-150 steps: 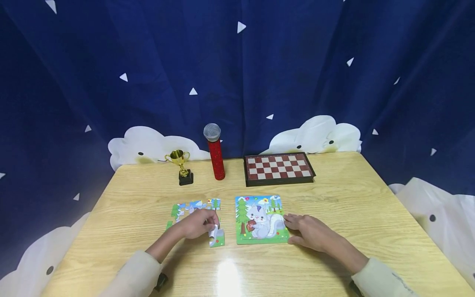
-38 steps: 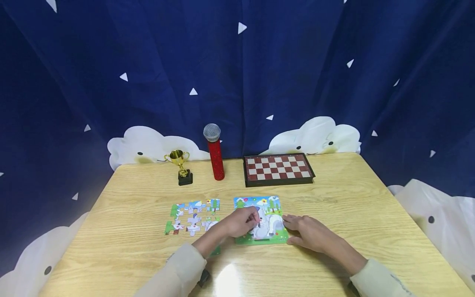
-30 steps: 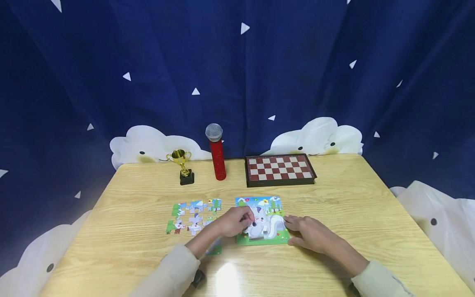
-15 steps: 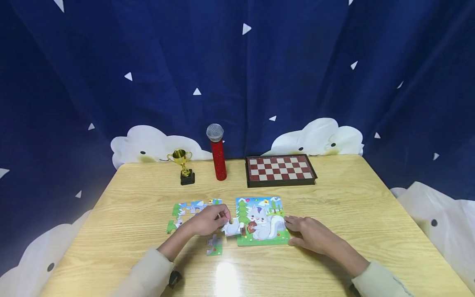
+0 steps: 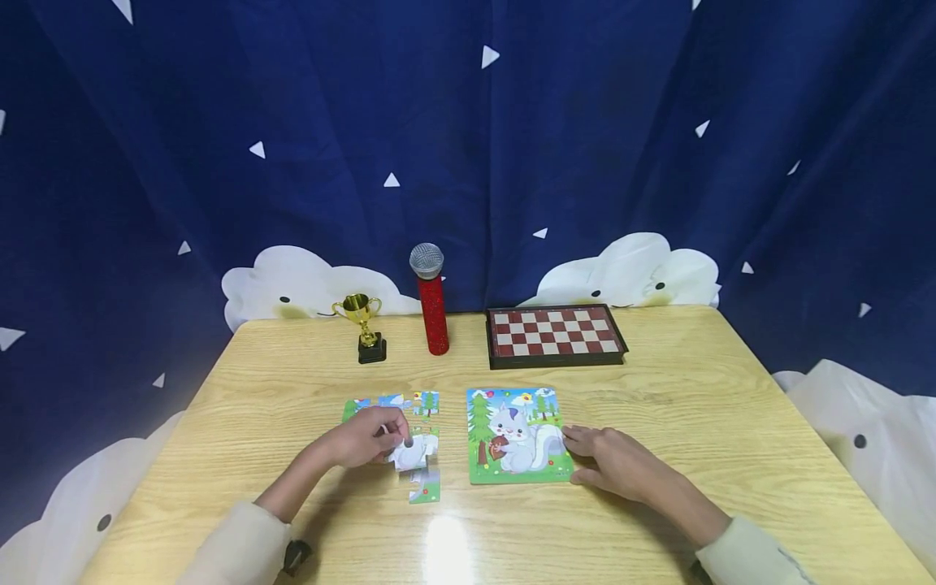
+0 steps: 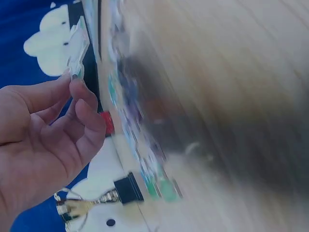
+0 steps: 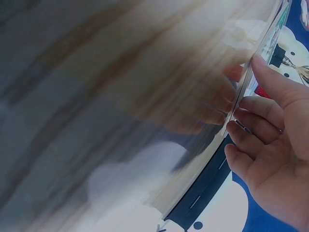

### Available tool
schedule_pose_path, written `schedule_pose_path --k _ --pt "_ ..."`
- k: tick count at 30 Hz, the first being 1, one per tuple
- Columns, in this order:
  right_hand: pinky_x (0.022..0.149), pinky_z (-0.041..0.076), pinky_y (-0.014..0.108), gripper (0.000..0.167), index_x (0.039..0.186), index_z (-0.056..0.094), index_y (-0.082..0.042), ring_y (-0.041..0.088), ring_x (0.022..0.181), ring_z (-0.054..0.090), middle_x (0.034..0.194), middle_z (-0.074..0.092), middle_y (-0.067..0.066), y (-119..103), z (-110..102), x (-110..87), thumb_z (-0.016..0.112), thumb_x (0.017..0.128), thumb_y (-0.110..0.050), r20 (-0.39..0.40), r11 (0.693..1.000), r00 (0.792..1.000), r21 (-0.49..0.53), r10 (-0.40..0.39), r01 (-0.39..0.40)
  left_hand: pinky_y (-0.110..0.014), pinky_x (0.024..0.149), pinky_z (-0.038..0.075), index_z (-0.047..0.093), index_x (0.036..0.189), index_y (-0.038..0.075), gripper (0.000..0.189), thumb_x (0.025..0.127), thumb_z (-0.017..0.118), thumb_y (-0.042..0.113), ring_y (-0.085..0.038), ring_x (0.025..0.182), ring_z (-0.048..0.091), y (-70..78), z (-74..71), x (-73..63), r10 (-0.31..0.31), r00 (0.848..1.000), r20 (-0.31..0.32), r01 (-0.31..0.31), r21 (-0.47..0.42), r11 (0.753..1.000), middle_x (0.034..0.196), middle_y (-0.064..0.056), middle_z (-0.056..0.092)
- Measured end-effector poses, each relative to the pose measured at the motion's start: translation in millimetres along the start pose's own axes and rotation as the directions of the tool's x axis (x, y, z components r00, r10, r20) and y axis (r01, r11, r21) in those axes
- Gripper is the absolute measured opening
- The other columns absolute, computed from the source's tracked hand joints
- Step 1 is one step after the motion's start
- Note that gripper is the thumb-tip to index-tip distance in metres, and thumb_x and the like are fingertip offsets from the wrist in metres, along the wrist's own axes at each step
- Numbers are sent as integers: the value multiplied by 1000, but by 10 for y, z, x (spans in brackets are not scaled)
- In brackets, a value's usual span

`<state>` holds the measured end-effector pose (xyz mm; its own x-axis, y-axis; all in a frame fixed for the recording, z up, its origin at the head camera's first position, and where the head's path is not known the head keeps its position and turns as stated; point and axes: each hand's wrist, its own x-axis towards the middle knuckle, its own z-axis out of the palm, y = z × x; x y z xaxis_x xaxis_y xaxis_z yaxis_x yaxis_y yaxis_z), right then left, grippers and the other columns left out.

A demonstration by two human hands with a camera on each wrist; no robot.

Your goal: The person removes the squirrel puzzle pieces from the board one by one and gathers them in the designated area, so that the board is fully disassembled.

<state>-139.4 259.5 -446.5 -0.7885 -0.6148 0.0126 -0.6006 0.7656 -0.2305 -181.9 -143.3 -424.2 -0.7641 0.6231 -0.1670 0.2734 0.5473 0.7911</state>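
My left hand (image 5: 360, 437) pinches a jigsaw puzzle piece (image 5: 412, 455) with grey-white squirrel fur on it, between thumb and fingertips. In the left wrist view this piece (image 6: 78, 46) stands tilted, raised off the wood. Beneath and around it lie several loose pieces, among them a green-edged corner piece (image 5: 426, 486) and a tree piece (image 5: 429, 404); my hand hides part of the group. A square squirrel picture board (image 5: 521, 467) lies flat to the right, fully visible. My right hand (image 5: 610, 461) rests at its right edge, fingers relaxed, fingertips and thumb against the border.
Along the back of the wooden table (image 5: 680, 390) stand a small gold trophy (image 5: 362, 321), a red microphone (image 5: 433, 313) upright on its end, and a black-framed checkered board (image 5: 556, 333). A dark blue curtain (image 5: 585, 146) hangs behind.
My left hand held the piece over the squirrel picture, then carried it left and now has it above the loose pieces. The right hand stays at the picture board's edge.
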Motion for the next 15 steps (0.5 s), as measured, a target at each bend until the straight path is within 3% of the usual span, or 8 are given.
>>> schedule_pose_path --k 6,15 --pt "94 46 51 53 124 59 2 36 121 55 132 55 20 5 6 -2 70 84 -30 0 1000 1000 -2 4 -4 -22 55 43 59 93 2 11 96 48 2 -12 59 50 -126 -85 -156 -9 1000 7 9 30 1000 78 -9 55" --pt "93 48 50 52 123 60 2 35 119 57 131 57 20 12 33 -4 71 82 -29 -22 1000 1000 -5 -1 1 -21 55 43 61 89 4 10 93 53 2 -11 59 50 -230 -57 -262 -27 1000 14 26 40 999 70 -5 55"
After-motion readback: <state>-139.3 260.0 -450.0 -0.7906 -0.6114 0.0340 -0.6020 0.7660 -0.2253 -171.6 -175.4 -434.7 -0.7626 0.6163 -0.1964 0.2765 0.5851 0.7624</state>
